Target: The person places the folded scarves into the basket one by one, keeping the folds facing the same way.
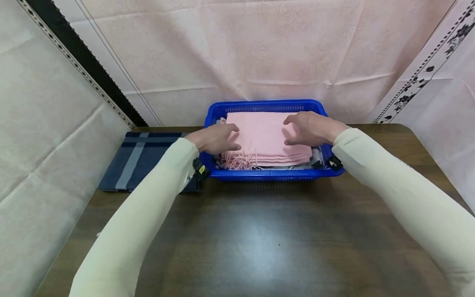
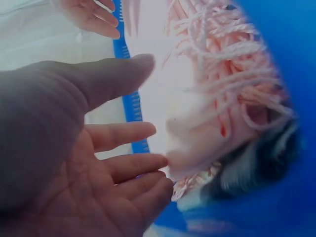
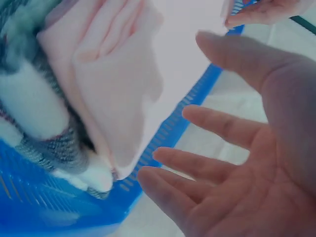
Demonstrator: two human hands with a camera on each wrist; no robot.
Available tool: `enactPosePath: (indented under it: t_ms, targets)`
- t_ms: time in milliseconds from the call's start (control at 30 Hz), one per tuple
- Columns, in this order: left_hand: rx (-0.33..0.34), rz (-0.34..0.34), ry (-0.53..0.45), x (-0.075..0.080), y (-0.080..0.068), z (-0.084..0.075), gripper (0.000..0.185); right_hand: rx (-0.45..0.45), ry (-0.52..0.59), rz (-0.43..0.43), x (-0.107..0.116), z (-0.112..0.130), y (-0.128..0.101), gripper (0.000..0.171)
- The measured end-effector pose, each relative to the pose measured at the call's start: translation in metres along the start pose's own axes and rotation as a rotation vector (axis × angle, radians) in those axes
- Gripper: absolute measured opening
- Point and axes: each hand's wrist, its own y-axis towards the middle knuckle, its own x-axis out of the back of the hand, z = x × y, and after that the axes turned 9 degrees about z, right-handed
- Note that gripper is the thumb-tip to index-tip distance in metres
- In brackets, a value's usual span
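Note:
A folded pink scarf (image 1: 263, 132) with twisted fringe (image 1: 237, 160) at its front left lies in a blue plastic basket (image 1: 269, 175). Beneath it, a grey-and-white woven cloth (image 3: 39, 98) shows at the edge in the right wrist view. My left hand (image 1: 216, 138) hovers over the scarf's left side, fingers spread and thumb apart. Over the right side is my right hand (image 1: 311, 128), its fingers likewise spread and pointing inward. Both palms face each other across the scarf, and neither hand grips anything.
On the wooden table (image 1: 252, 231), a folded navy plaid cloth (image 1: 128, 165) lies left of the basket, partly behind my left sleeve. Pale patterned fabric (image 1: 259, 53) hangs as a wall behind the basket, with more at both sides.

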Motion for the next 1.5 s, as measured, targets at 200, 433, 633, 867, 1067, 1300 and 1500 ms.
enactPosePath:
  t_ms: [200, 433, 633, 867, 1067, 1300, 1500]
  targets:
    - [-0.049, -0.152, -0.056, -0.006, -0.031, 0.003, 0.049, 0.017, 0.104, -0.132, -0.003, 0.011, -0.016, 0.048]
    - [-0.057, -0.330, -0.128, -0.015, -0.065, 0.015, 0.037, 0.101, 0.178, -0.315, -0.017, 0.032, -0.037, 0.023]
    - [-0.072, -0.477, -0.195, -0.028, -0.091, 0.036, 0.027, 0.150, 0.226, -0.368, -0.028, 0.053, -0.048, 0.015]
    - [-0.063, -0.591, -0.181, -0.045, -0.110, 0.050, 0.022, 0.183, 0.253, -0.384, -0.042, 0.066, -0.052, 0.010]
    - [-0.032, -0.639, -0.188, -0.059, -0.116, 0.059, 0.021, 0.242, 0.319, -0.408, -0.056, 0.076, -0.055, 0.007]
    - [-0.039, -0.737, -0.189, -0.067, -0.122, 0.077, 0.021, 0.294, 0.396, -0.434, -0.072, 0.094, -0.053, 0.005]
    - [0.005, -0.768, -0.207, -0.069, -0.122, 0.084, 0.024, 0.370, 0.467, -0.435, -0.083, 0.108, -0.048, 0.004]
